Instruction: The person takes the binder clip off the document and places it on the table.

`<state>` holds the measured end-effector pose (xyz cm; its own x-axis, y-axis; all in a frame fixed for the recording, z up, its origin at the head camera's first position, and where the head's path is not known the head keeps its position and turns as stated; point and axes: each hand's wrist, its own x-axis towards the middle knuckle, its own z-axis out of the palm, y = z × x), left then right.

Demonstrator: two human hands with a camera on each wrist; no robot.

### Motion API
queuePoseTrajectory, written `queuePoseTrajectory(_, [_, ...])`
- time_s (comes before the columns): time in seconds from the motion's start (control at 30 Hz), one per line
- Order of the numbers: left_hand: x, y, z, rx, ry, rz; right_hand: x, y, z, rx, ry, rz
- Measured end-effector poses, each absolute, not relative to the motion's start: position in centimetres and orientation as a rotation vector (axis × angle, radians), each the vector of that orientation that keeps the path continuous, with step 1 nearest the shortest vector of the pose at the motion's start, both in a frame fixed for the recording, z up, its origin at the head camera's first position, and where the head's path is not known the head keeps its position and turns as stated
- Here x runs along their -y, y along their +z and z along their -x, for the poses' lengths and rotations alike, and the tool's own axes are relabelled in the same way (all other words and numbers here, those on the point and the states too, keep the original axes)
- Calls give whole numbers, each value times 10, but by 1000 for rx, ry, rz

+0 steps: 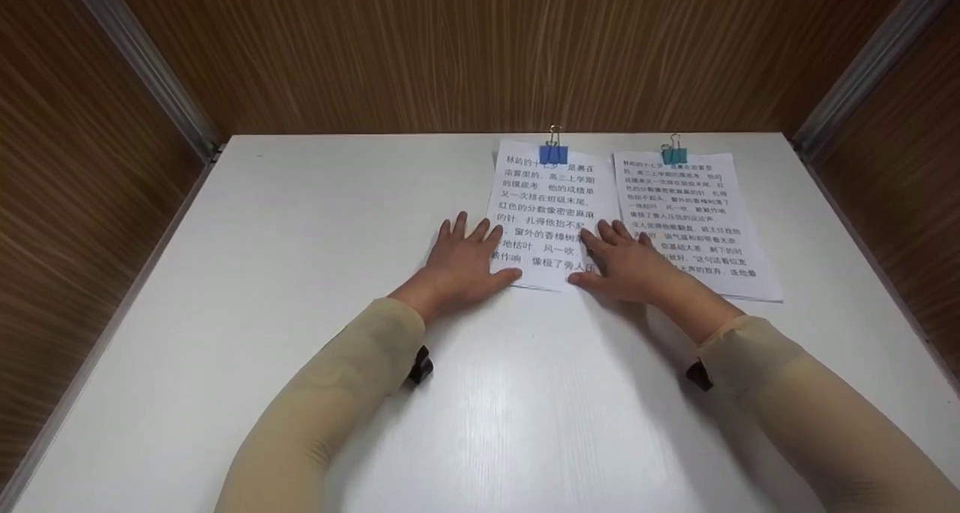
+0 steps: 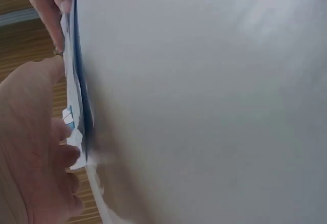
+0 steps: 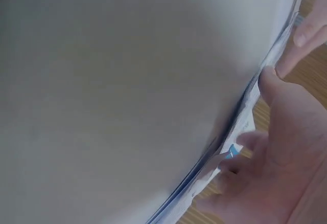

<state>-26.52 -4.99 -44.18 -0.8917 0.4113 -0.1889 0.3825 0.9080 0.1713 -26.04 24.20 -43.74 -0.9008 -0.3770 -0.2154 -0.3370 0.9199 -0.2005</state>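
A stack of printed sheets [image 1: 544,213] lies on the table with a blue binder clip [image 1: 553,154] on its top edge. My left hand [image 1: 466,264] rests at its left side, fingers spread and thumb on the lower left part. Across from it, my right hand [image 1: 626,262] lies over the stack's lower right side, fingers extended, and partly covers the second printed stack [image 1: 690,213]. That one carries a teal binder clip [image 1: 674,155] at its top. In the left wrist view the paper edges [image 2: 76,81] show beside the left hand [image 2: 36,147]; the right wrist view shows the right hand [image 3: 281,152] along them.
Both stacks sit toward the back right of the white table [image 1: 262,310]. A wood-grain panel [image 1: 495,55] rises behind, with more panels at the sides. Dark straps or devices [image 1: 421,365] show under the sleeves.
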Motion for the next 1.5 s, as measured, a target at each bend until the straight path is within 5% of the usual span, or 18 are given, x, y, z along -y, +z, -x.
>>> queuePoseTrajectory(0.6, [48, -442, 266, -2828, 151, -633, -243, -438, 261, -2787, -197, 572])
queuePoseTrajectory(1.5, [48, -436, 220, -2815, 121, -713, -239, -438, 227, -2787, -234, 651])
